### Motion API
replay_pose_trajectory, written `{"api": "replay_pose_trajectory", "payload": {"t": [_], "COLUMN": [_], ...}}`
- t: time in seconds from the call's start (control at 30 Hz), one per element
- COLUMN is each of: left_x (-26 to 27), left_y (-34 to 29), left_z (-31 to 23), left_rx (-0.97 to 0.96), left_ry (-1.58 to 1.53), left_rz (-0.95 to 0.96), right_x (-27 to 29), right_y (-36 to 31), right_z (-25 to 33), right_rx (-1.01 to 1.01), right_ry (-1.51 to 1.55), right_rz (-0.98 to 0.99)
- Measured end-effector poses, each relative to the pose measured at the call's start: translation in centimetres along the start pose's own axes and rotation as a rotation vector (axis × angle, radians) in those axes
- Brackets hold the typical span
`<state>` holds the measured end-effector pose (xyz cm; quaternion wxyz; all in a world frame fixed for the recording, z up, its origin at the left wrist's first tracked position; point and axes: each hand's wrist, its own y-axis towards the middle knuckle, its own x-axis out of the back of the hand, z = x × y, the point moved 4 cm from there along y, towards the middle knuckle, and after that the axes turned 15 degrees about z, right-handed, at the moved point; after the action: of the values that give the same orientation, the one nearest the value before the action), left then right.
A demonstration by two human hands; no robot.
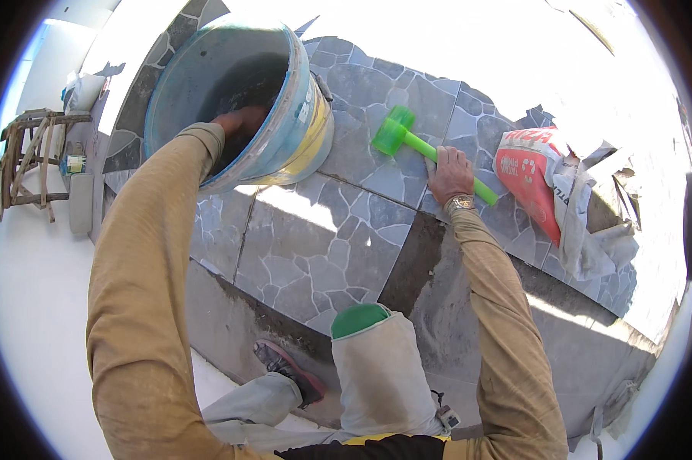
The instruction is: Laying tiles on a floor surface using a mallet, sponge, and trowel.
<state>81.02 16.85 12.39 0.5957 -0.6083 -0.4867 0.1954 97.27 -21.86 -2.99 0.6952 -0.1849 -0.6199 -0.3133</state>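
Observation:
A green mallet (393, 130) lies across the stone-patterned floor tiles, its head at the far left end and its handle slanting toward the near right. My right hand (451, 175), with a watch at the wrist, is closed over the middle of that handle. Far left, a large blue bucket (304, 146) with a yellow band leans with its mouth toward me. Inside it reaches my left hand (241, 120), above the dark contents; its fingers are hidden in shadow, so what it touches does not show.
A torn red and white bag (526, 180) stands on the tiles at the right. Between my knee and the tiling runs a bare grey cement strip (446, 299) with a dark gap (411, 264) beside the tiles. A wooden stool (36, 157) stands at the far left.

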Motion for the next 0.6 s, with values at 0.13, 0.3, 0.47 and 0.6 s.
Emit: {"api": "replay_pose_trajectory", "payload": {"t": [0.13,0.3,0.47,0.6], "left_x": [-1.7,-0.2,2.6,3.2], "left_y": [-1.5,0.0,-4.1,-11.1], "left_z": [-0.2,-0.3,1.5,2.6], "left_rx": [-0.093,-0.12,-0.506,-0.906], "left_ry": [-0.297,0.058,-0.823,-1.008], "left_rz": [-0.066,0.173,0.115,0.076], "right_x": [0.0,0.0,0.0,-0.2], "right_y": [-0.1,-0.1,-0.1,-0.2], "right_z": [0.0,-0.1,0.4,0.6], "right_rx": [-0.012,-0.012,0.006,-0.052], "right_ry": [-0.015,0.0,-0.027,-0.081], "right_rz": [0.031,0.066,0.102,0.127]}}
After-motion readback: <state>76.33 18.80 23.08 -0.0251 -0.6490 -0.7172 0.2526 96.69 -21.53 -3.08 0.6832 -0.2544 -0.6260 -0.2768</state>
